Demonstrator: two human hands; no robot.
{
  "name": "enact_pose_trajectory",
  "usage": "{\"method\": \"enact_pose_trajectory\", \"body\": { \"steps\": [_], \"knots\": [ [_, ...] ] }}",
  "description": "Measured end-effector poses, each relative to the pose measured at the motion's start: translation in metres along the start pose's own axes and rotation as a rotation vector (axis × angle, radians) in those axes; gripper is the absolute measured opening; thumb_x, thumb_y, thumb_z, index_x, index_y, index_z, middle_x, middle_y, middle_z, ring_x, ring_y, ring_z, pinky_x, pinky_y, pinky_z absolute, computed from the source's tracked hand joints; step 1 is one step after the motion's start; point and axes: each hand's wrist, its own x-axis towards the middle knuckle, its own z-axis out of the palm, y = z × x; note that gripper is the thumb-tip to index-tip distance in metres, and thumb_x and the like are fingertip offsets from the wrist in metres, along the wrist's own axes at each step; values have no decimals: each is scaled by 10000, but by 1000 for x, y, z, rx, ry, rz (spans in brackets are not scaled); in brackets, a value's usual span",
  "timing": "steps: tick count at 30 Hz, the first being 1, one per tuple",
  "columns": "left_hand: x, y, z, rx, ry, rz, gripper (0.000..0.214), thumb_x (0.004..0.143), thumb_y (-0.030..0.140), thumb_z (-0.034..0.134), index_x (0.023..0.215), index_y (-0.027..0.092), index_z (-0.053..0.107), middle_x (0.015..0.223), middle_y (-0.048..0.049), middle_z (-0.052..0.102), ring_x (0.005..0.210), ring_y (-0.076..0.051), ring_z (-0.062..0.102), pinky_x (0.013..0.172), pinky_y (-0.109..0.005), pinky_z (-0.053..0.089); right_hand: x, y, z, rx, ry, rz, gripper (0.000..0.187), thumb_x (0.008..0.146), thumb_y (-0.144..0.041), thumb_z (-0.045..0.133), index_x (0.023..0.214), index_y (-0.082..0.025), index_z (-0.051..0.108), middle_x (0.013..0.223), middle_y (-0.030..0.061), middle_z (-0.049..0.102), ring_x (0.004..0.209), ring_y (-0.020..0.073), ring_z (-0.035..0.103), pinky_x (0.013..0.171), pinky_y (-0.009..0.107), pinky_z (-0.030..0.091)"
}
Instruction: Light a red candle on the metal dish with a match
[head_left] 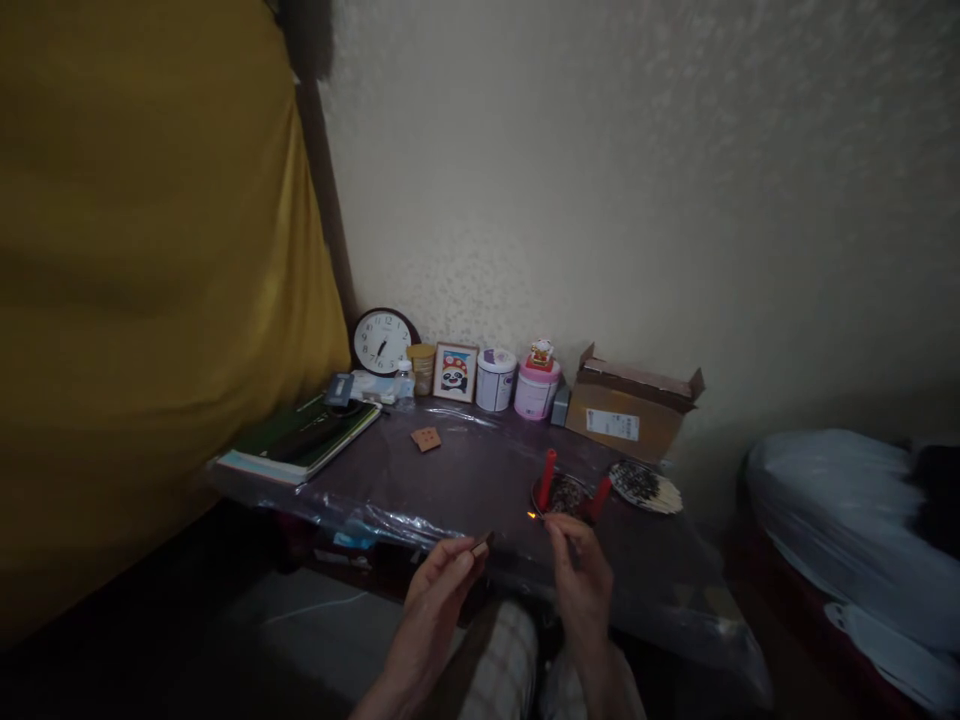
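My left hand (pixel 444 580) is closed round a small matchbox (pixel 482 545), held near the table's front edge. My right hand (pixel 579 565) pinches a burning match (pixel 534 515), its small orange flame pointing left. Just behind the flame stands an upright red candle (pixel 548 478). A second red candle (pixel 601 497) leans to the right, partly behind my right hand. Between the candles lies a round dish (pixel 566 494) of dark bits, its front hidden by my fingers. To its right is a heap of matches (pixel 646 487), with dark heads and pale sticks.
Plastic film covers the table (pixel 457 480), where a small brown card (pixel 426 439) lies. Along the wall stand a clock (pixel 382 341), a framed panda picture (pixel 455 373), a white tub (pixel 496 380), a pink tub (pixel 537 390) and a cardboard box (pixel 630 408). Books (pixel 300 440) lie left.
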Motion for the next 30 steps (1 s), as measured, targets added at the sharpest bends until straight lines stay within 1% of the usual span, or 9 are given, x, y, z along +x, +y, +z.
{"method": "enact_pose_trajectory", "body": {
  "steps": [3, 8, 12, 14, 17, 20, 24, 27, 30],
  "knots": [
    [0, 1, -1, 12, -11, 14, 121, 751, 211, 666, 862, 170, 693, 916, -56, 741, 894, -147, 637, 876, -261, 428, 4, -13, -3, 82, 44, 58, 132, 812, -302, 593, 755, -187, 627, 867, 43, 662, 824, 185, 618, 785, 341, 500],
    [0, 4, -5, 43, 40, 29, 172, 689, 259, 721, 836, 170, 710, 909, -67, 737, 899, -184, 632, 880, -312, 430, 6, -12, -2, 94, 84, 104, 140, 797, -304, 601, 747, -176, 631, 863, 39, 630, 848, 192, 587, 824, 379, 480],
    [-3, 10, -6, 89, 76, 43, 211, 673, 281, 735, 846, 161, 716, 969, -93, 727, 925, -209, 617, 913, -361, 411, 8, -16, -4, 62, 117, 140, 124, 790, -304, 598, 735, -201, 639, 831, 15, 630, 815, 177, 586, 791, 341, 483],
    [-6, 12, -6, 89, 72, 42, 215, 686, 283, 726, 860, 158, 714, 990, -98, 720, 939, -211, 609, 924, -368, 405, 9, -21, -5, 37, 114, 162, 107, 783, -300, 600, 735, -216, 646, 815, 6, 638, 798, 170, 590, 762, 315, 486],
    [-8, 15, -5, 82, 77, 40, 211, 683, 285, 732, 846, 153, 715, 970, -92, 721, 927, -202, 606, 923, -359, 407, 10, -26, -7, -2, 118, 170, 113, 776, -311, 599, 743, -217, 653, 803, 5, 645, 788, 170, 593, 751, 307, 479],
    [-8, 15, -5, 75, 92, 41, 206, 665, 288, 747, 822, 158, 720, 956, -85, 729, 919, -195, 607, 916, -348, 414, 12, -27, -8, -21, 120, 176, 146, 774, -335, 596, 737, -206, 654, 791, 11, 644, 778, 176, 592, 737, 309, 475],
    [-8, 16, -5, 71, 82, 33, 202, 673, 289, 741, 834, 168, 724, 981, -82, 734, 921, -183, 611, 916, -334, 412, 13, -24, -9, -21, 127, 180, 175, 770, -354, 593, 703, -202, 648, 783, 16, 639, 770, 180, 589, 711, 302, 471],
    [-8, 17, -5, 72, 81, 26, 205, 669, 277, 743, 841, 166, 727, 990, -87, 733, 920, -187, 613, 929, -347, 405, 15, -21, -8, -11, 135, 182, 190, 767, -356, 595, 671, -199, 640, 781, 24, 647, 770, 185, 590, 716, 307, 469],
    [-8, 17, -6, 79, 83, 35, 216, 662, 277, 746, 842, 161, 730, 989, -91, 730, 927, -205, 613, 931, -367, 409, 16, -18, -7, 4, 152, 160, 186, 773, -352, 593, 682, -198, 644, 776, 27, 652, 770, 187, 588, 732, 314, 468]
  ]
}}
